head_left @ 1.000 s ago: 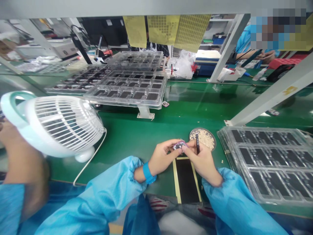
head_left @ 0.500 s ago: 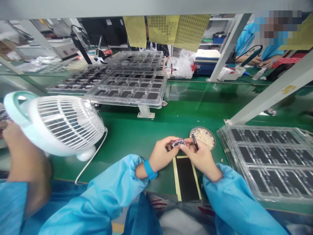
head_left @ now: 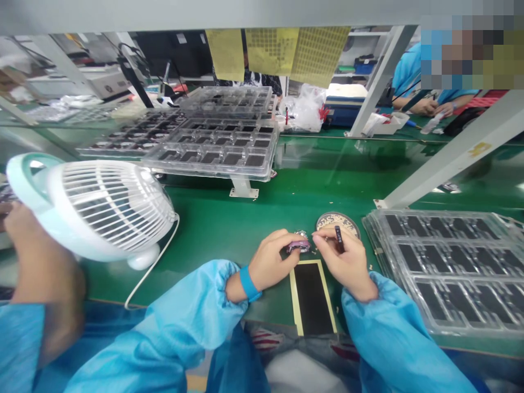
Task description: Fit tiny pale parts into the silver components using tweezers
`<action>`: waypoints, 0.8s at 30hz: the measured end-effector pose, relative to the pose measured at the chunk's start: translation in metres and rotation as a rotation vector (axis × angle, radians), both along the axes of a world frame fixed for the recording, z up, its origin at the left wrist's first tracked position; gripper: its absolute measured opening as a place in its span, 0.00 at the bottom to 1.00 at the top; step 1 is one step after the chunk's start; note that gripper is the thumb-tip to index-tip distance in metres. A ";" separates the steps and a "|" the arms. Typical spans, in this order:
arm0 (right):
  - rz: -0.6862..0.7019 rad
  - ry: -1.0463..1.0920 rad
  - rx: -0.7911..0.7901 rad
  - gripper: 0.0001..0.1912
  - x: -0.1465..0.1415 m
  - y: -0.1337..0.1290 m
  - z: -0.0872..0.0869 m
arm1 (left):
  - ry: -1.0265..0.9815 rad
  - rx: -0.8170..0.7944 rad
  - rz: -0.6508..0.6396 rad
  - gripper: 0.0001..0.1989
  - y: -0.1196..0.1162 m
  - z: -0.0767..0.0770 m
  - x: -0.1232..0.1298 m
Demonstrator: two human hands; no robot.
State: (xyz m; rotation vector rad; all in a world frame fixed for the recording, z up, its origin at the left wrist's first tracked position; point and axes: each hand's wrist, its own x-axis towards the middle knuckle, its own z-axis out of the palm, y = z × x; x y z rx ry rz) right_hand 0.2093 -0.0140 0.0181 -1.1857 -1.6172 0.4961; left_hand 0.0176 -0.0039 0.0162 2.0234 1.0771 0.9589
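My left hand [head_left: 270,260] is closed on a small purple-edged electronic part [head_left: 298,245], gripping it between thumb and fingers. Pale and silvery details show on its far side. To the right, my right hand [head_left: 343,256] holds a slim black tool [head_left: 338,238] with white lettering, its upper end sticking up from the fingers. The tool's working tip is too small to make out. A gap separates my right fingertips from the purple-edged part. Below both hands lies a black mat [head_left: 314,297] edged with yellow tape. Just behind my right hand is a round dish [head_left: 326,218] of small pale bits.
A white fan [head_left: 110,207] stands at left, its cable curving across the green bench [head_left: 213,229]. Clear trays with dark compartments [head_left: 450,262] are stacked at right; more trays [head_left: 216,150] sit on a raised shelf. Metal posts frame the bench. Another person's arm [head_left: 41,262] is at far left.
My right hand has drawn away to the right from the purple-edged part, taking the black tool with it. The part has tilted in my left hand, showing more of its purple side.
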 end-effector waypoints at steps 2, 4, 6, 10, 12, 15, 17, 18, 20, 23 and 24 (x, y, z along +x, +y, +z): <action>0.088 -0.025 -0.009 0.03 0.000 -0.002 0.001 | 0.040 0.034 -0.003 0.15 0.000 -0.001 0.000; 0.162 -0.069 -0.020 0.03 -0.001 -0.002 0.001 | 0.051 0.038 0.000 0.15 0.001 -0.002 0.000; 0.189 -0.103 -0.021 0.04 -0.001 -0.002 -0.002 | 0.047 0.020 0.004 0.15 0.001 -0.002 0.000; 0.197 -0.147 0.002 0.05 0.000 0.000 -0.008 | 0.051 -0.005 0.002 0.14 0.001 -0.001 0.000; 0.207 -0.156 0.012 0.06 0.001 0.000 -0.011 | 0.063 -0.009 0.001 0.14 0.001 -0.002 -0.001; 0.231 -0.189 0.003 0.06 0.002 0.000 -0.011 | 0.084 -0.009 0.000 0.14 0.002 -0.004 -0.001; 0.253 -0.232 -0.017 0.07 0.000 -0.001 -0.010 | 0.100 -0.007 -0.006 0.14 0.003 -0.006 -0.001; 0.264 -0.258 -0.032 0.07 0.000 -0.002 -0.009 | 0.109 -0.006 -0.010 0.14 0.004 -0.007 -0.001; 0.293 -0.306 -0.077 0.06 -0.002 -0.003 -0.008 | 0.120 -0.013 -0.025 0.13 0.004 -0.010 0.000; 0.330 -0.320 -0.129 0.05 0.003 -0.004 -0.007 | 0.073 -0.052 -0.026 0.13 0.006 -0.015 -0.002; 0.300 -0.306 -0.125 0.04 0.007 -0.003 -0.007 | 0.050 -0.068 -0.012 0.14 0.007 -0.016 -0.003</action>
